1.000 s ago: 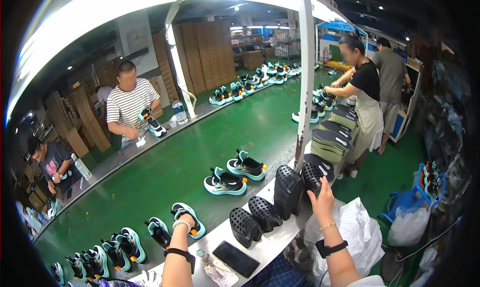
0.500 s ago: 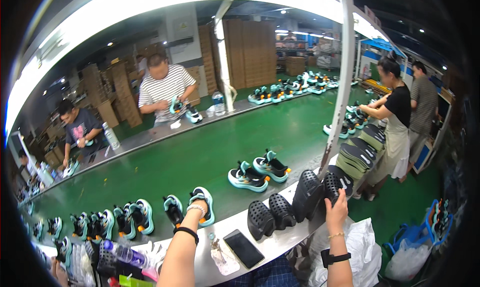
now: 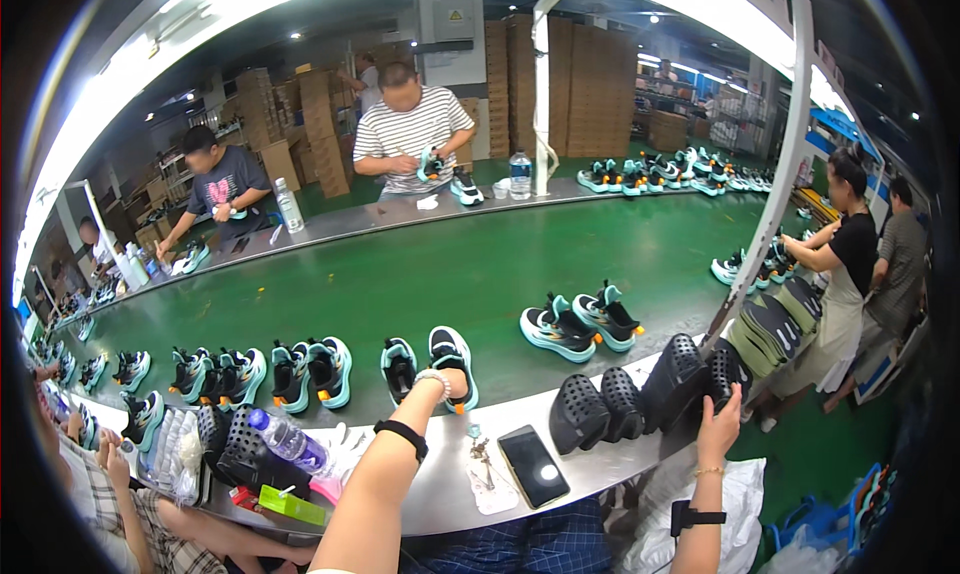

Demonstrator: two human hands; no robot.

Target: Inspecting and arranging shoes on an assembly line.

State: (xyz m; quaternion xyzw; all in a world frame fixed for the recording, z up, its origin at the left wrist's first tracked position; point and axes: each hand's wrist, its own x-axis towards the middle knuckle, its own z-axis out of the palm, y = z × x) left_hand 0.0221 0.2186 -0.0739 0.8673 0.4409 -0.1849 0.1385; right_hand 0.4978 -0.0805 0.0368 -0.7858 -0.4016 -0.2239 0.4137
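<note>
Green and long, the table [image 3: 430, 274] fills the middle of the view; the head has turned left since half a second ago, so everything on it sits further right in the picture. At the lower left, a person in plaid [image 3: 80, 469] now shows, where only a hand was visible at the edge. On the metal ledge [image 3: 445, 509] along the near side, the tall black clog [image 3: 673, 379] stands just left of a smaller black clog [image 3: 721, 371]. The right hand [image 3: 718, 419] is on that smaller clog as before, thumb and fingers grasping it near its lower end. The black-and-mint sneaker [image 3: 450, 346] lies on the table by the ledge, under the left hand [image 3: 453, 386], which has stayed at its opening; those fingers are hidden, so I cannot tell whether they are clenched or loose. Another sneaker [image 3: 398, 369] lies just left of it, apart from the hand. The phone [image 3: 533, 466], dark half a second ago, now carries a round white glare.
</note>
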